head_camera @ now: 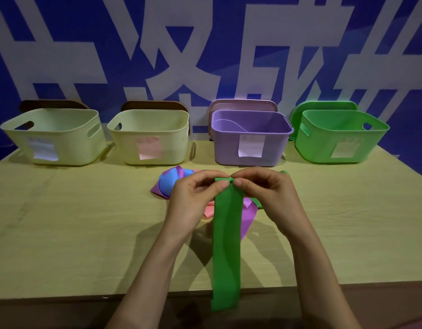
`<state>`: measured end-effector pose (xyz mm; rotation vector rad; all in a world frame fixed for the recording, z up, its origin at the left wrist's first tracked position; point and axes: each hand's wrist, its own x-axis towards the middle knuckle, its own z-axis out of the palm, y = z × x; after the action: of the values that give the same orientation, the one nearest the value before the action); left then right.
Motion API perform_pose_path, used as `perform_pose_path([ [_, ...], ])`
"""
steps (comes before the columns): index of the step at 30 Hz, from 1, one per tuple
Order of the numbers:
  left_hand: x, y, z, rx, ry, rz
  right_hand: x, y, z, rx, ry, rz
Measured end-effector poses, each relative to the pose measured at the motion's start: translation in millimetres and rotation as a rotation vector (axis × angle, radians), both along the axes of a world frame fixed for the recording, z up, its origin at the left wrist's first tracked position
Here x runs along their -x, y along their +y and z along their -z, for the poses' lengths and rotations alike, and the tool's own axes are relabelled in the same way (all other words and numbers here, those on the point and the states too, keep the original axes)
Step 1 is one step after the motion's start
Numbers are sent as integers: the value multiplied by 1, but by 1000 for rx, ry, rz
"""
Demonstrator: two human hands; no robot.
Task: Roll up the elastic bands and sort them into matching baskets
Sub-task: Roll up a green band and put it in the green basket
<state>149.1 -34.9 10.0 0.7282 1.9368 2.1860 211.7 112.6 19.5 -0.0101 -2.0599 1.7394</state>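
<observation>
A long green elastic band (pixel 226 245) hangs from my hands and runs down past the table's front edge. My left hand (pixel 193 200) and my right hand (pixel 264 193) both pinch its top end, where a small fold or first turn is rolled. Under my hands lies a heap of other bands: blue (pixel 167 184), purple (pixel 249 217) and pink (pixel 210 211). Along the back stand a green basket (pixel 323 153), a purple basket (pixel 226 150) and two cream baskets (pixel 20 141) (pixel 124 148), each with a paper label.
The wooden table (pixel 74 222) has bare surface left and right of the heap. Lids lean behind the baskets against a blue wall with white lettering. The table's front edge (pixel 62 298) runs across the bottom.
</observation>
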Motion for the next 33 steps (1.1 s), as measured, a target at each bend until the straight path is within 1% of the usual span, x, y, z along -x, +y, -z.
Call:
perform_pose_path([
  [3,0,-3,0,-9,1,19,0,-2,0,7,-1,24],
  [6,0,-5,0,-48,-68,44,-1,-6,-1,-14,12,49],
  [9,-2,-5,1,-44,-127,77,-2,-7,-3,-29,29,54],
  [12,-4,-3,1,-43,-152,52,-1,-9,-4,-41,40,75],
  [16,-2,-3,3,-34,-101,-12,-4,-11,-3,-27,42,27],
  [19,-3,-5,3,-8,-20,-22,-7,-9,-2,31,-18,-18],
  [21,-4,-6,2,2,17,-21,-7,-9,0,13,-61,-11],
  [24,-6,-7,1,9,41,-14,-6,-10,1,-7,-54,3],
  [26,-7,-7,0,-15,1,5,-5,-9,2,26,-32,11],
  [28,-7,-7,2,-34,-104,40,-6,-10,2,52,-13,29],
  [30,-7,-5,4,-13,-186,65,-6,-10,3,73,-9,43],
  [33,-7,-5,5,-10,-215,91,-7,-10,4,94,-16,48],
])
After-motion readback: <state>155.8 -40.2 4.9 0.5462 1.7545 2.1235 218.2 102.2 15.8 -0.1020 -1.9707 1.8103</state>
